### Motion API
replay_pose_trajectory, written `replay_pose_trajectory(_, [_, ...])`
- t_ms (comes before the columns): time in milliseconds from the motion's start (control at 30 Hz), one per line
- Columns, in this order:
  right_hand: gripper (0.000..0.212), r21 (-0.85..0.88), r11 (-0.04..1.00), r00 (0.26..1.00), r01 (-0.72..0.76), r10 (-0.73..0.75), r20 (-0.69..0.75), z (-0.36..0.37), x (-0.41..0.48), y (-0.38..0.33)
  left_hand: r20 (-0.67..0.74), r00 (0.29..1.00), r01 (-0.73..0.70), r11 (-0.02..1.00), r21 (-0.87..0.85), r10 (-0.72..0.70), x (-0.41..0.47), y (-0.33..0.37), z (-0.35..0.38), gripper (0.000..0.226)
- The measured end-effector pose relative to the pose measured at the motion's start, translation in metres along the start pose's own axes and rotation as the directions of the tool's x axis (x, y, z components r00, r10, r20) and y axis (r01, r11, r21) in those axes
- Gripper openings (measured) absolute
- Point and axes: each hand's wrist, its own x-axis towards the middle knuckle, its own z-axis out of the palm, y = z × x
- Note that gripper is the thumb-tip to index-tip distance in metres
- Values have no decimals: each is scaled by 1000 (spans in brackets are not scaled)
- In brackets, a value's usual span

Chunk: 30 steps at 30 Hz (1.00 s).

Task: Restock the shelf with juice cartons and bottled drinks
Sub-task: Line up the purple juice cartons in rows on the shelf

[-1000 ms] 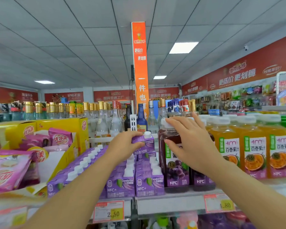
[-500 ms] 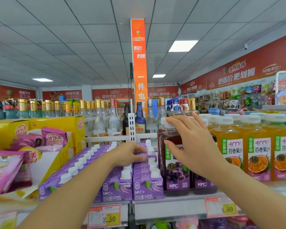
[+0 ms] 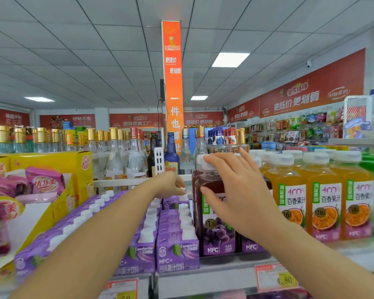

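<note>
head view of a shop shelf [image 3: 216, 275]. the left hand [image 3: 168, 186] reaches to the back of the rows of purple juice cartons [image 3: 177, 249], fingers bent down over the rearmost carton; whether they grip it cannot be told. the right hand [image 3: 235, 190], fingers spread, touches the cap and shoulder of the grape juice bottle [image 3: 212, 214] just beside the cartons. orange juice bottles [image 3: 324, 201] stand to its right, a yellow box [image 3: 58, 167] to the left.
</note>
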Motion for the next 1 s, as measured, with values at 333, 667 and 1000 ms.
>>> replay_pose_trajectory(333, [52, 8, 1000, 1000, 8, -8, 16, 1, -1, 2, 45, 999, 15, 1000, 20, -16, 17, -8, 14, 23])
replay_pose_trajectory(667, [53, -18, 1000, 999, -8, 9, 35, 0, -3, -1, -443, 896, -144, 933, -330, -18, -32, -6, -10, 19])
replay_pose_trajectory(1000, [53, 226, 972, 992, 63, -37, -119, -9, -26, -32, -713, 700, -412, 791, -452, -43, -158, 24, 10, 14])
